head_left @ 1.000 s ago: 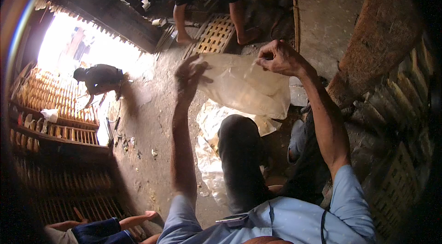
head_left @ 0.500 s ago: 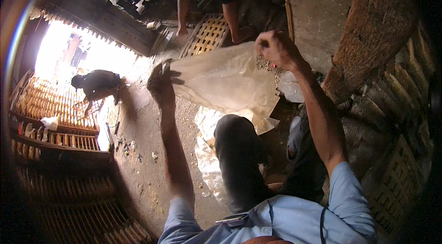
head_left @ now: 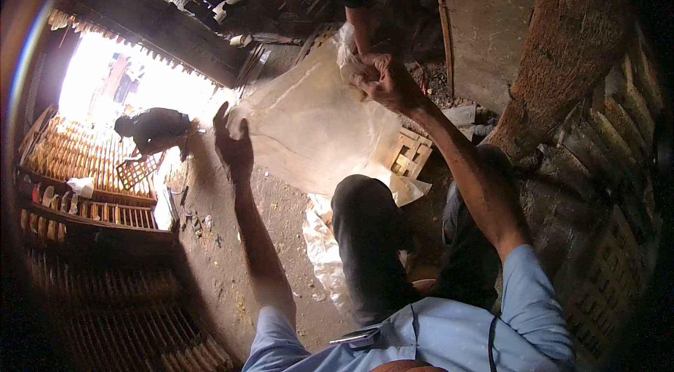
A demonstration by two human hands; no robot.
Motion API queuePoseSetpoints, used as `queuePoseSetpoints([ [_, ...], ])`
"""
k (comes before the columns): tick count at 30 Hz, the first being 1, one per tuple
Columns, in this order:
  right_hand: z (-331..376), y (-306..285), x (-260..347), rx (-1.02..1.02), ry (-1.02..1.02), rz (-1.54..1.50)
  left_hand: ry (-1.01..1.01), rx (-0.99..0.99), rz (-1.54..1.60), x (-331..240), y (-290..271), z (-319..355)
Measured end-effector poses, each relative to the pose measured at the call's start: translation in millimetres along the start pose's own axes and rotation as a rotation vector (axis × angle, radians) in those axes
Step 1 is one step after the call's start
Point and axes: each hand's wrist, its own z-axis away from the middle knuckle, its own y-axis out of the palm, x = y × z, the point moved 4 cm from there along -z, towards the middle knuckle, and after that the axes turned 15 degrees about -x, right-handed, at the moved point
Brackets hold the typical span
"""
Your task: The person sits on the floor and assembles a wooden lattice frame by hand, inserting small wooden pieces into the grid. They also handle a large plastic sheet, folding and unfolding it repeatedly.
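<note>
A large translucent plastic sheet point(head_left: 316, 119) is spread out in front of my knees. My right hand point(head_left: 385, 83) is closed on its upper right edge, where the plastic bunches up. My left hand point(head_left: 234, 142) is open at the sheet's left edge, fingers and thumb apart; whether the thumb touches the plastic I cannot tell. Part of a woven bamboo crate point(head_left: 411, 153) shows beside the sheet's lower right, the rest hidden under the plastic. Another person's arm point(head_left: 359, 27) reaches down just behind my right hand.
Crumpled pale plastic point(head_left: 324, 256) lies on the dirt floor by my left knee. A second person point(head_left: 154, 126) bends over at the far left, near a lattice piece point(head_left: 137, 173). Bamboo slat racks point(head_left: 91, 154) line the left; a thick wooden post point(head_left: 562, 49) stands at the right.
My left hand has opened and shifted slightly left. My right hand has moved left with the sheet's edge. The woven crate now shows by the sheet's lower right, and the other person's arm has shifted.
</note>
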Motion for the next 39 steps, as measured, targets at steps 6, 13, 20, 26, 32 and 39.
queuePoseSetpoints([
  [6,26.6,31.6,13.7,0.352,-0.352,0.057,-0.028,0.383,0.236,-94.7,49.7,4.2],
  [13,17.7,6.3,14.1,0.405,0.105,0.02,-0.271,0.551,0.099,-95.3,75.1,-14.1],
  [20,8.0,-13.4,10.0,0.295,-0.225,0.399,-0.046,0.359,0.217,-85.1,24.7,-48.3],
  [26,13.6,30.6,32.0,0.146,-0.285,-0.074,-0.224,0.568,0.328,-126.3,50.9,-9.9],
  [32,13.1,-1.4,-13.1,0.643,-0.025,0.814,-0.122,0.192,0.319,-106.8,5.6,-47.7],
  [39,15.5,29.7,7.0,0.431,-0.089,0.08,0.048,0.195,0.291,-112.9,9.1,-32.1],
])
